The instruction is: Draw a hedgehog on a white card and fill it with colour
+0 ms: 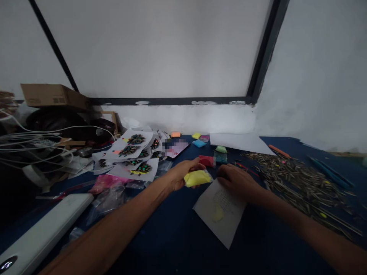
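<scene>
In my left hand (187, 172) is a small clear bag of yellow modelling clay (197, 178), gripped between thumb and fingers. My right hand (236, 181) is over the top of a white sheet of paper (220, 233), its fingers curled and in shadow. What they hold, if anything, is hidden. The sheet has drawn lines and a pale yellow patch (218, 212) on it. Just beyond my hands lie a red packet (207, 160), a teal packet (220, 157) and a light green one (221, 149).
Decorated sheets (134, 151) are piled at the left, near pink plastic bags (109, 183) and a long white device (48, 229). Many thin dark pieces (298, 183) are spread at the right beside blue tweezers (331, 172). Orange (175, 134) and blue packets (199, 143) lie toward the wall.
</scene>
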{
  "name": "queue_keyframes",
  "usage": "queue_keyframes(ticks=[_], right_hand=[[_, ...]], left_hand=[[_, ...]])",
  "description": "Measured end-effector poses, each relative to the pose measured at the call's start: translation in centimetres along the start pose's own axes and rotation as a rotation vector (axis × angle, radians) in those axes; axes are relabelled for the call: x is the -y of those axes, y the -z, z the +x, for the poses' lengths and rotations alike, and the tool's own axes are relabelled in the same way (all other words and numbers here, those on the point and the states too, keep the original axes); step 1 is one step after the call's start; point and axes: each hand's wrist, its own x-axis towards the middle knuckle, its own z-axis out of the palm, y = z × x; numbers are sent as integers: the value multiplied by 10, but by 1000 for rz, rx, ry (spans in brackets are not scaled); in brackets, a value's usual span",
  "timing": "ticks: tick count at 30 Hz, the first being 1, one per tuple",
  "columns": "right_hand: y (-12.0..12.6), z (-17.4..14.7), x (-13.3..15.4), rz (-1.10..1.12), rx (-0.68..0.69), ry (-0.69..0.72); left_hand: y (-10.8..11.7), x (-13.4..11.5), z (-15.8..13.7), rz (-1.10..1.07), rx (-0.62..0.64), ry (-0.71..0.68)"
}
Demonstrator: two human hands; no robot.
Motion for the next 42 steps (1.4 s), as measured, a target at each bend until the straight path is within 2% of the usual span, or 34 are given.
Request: queue_keyframes(ticks=[2,4,7,11,16,18,21,23,27,33,38,42], right_hand=[[0,-1,1,-23,6,-13],[0,-1,1,-50,11,-17],[1,-4,0,-112,-6,-50],[9,-11,-8,-208,-25,-131],[24,-13,-13,-239,-83,-95],[27,-13,-7,-136,-117,-45],[24,-14,9,239,-52,84],[19,-17,18,374,-69,120],[13,-20,23,416,-122,83],[12,-20,21,562,-12,143],[11,-24,27,373,-107,166],[13,-27,31,286,-119,168]], left_hand=[[-2,0,-4,-49,-31,38],[-4,-1,-8,-58,-12,30],[-5,-3,-14,-51,44,-57],[-3,-3,-15,-16,53,-186],[-1,-2,-12,46,50,-293],[-2,-1,-11,40,47,-302],[-6,1,-11,45,54,-278],[-10,3,-11,29,64,-267],[-17,4,-14,-27,101,-277],[-21,1,-17,-55,104,-248],[-24,1,-17,-38,115,-286],[-27,-2,-17,59,40,-311]])
